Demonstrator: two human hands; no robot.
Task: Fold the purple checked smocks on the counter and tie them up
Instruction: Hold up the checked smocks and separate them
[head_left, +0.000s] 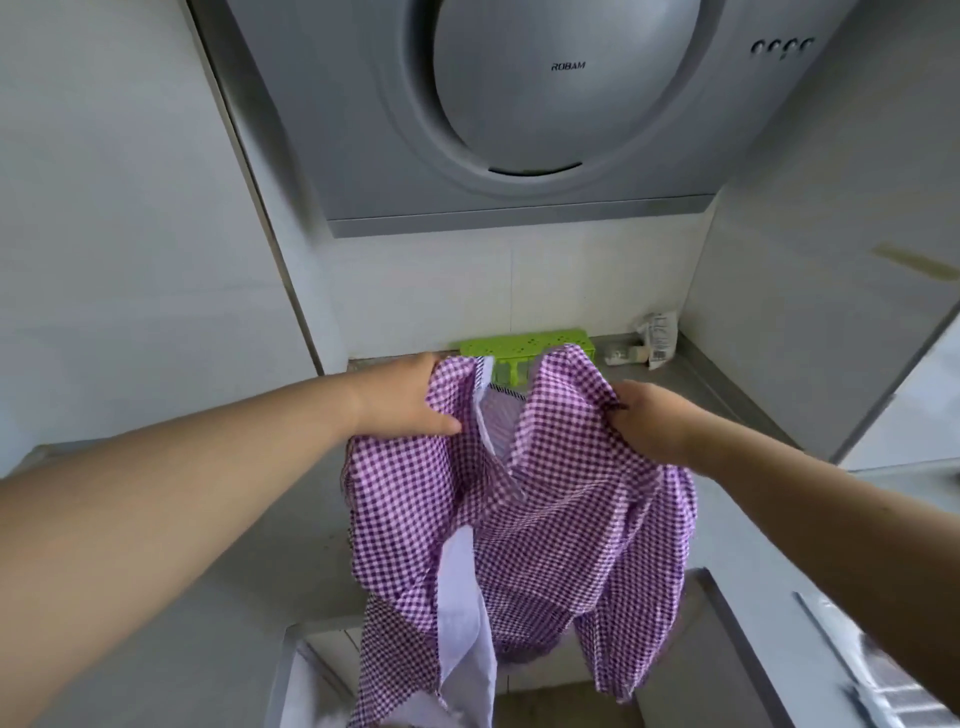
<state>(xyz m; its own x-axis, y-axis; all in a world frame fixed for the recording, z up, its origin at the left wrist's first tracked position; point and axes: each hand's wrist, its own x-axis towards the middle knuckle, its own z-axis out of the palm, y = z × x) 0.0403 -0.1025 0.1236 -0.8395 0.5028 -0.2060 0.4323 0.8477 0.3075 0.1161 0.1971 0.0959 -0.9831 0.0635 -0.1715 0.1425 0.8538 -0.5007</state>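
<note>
We recorded a grey range hood (519, 109) filling the upper centre of the view, marked ROBAM, with pale wall panels to either side. Below it ran the grey counter (291, 519), with a cut-out opening at its near edge.

The purple checked smock (519, 519) was the largest loose item. It was held up over the counter, spread between both hands, its lower part draping down over the near opening. A pale lilac lining showed at the neck and along a strip at the lower left.

Our left hand (410, 400) gripped the smock's upper left edge, thumb lying across the front of the cloth and fingers hidden behind it. Our right hand (649, 421) gripped the upper right edge, fingers curled into bunched fabric.

Behind the smock, against the back wall, stood a green plastic rack (519, 349), partly covered by the cloth. To its right, in the corner, lay a crumpled white packet (658, 338) and a small bottle (626, 356) on its side, too blurred to read.
</note>
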